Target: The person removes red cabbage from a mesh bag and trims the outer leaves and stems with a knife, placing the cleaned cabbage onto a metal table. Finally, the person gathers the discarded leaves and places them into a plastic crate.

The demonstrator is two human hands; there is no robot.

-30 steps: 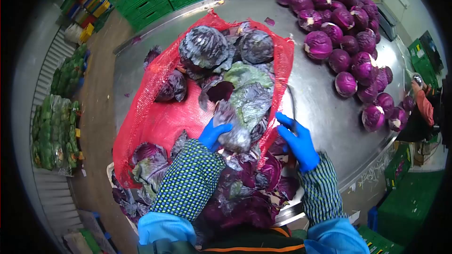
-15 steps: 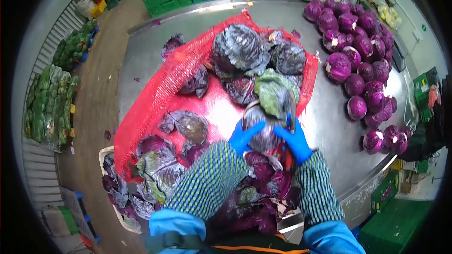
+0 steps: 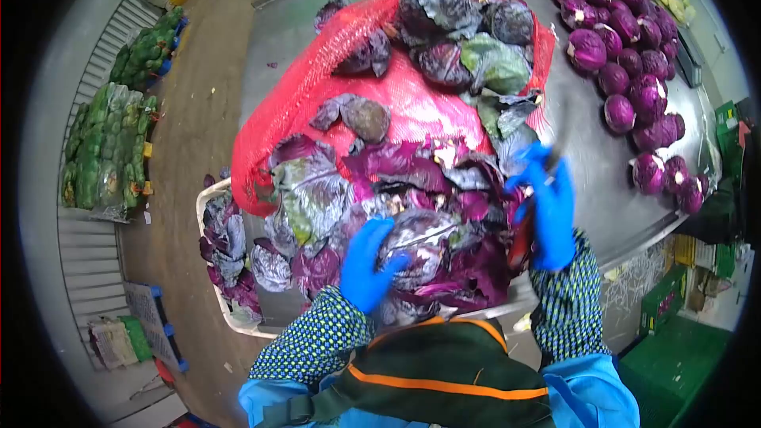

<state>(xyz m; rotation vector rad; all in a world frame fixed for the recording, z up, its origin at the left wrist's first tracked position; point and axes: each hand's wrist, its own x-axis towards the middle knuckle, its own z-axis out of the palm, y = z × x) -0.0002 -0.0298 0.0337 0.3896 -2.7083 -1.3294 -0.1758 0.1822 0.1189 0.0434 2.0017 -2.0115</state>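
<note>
A red cabbage (image 3: 422,239) with pale veins lies on a heap of loose purple leaves (image 3: 476,273) in front of me. My left hand (image 3: 366,266), in a blue glove, holds its left side, with the thumb and fingers spread against it. To the right of the cabbage and apart from it, my gloved right hand (image 3: 552,218) is closed around a knife (image 3: 519,244). Its red handle shows below the fingers; the dark blade above them is blurred. Beyond the heap, a red mesh sack (image 3: 297,87) is spread under several untrimmed cabbages (image 3: 436,4).
Trimmed purple cabbages (image 3: 626,24) are piled along the right side of the metal table (image 3: 575,111). A white bin (image 3: 218,289) with leaves stands at the left edge. Bagged green vegetables (image 3: 107,150) sit by the left wall; a green crate (image 3: 674,372) is at lower right.
Both hands were on the cabbage; now the right hand with the knife has moved off to the right. The cabbage has come nearer my body with the left hand. My view has tilted down.
</note>
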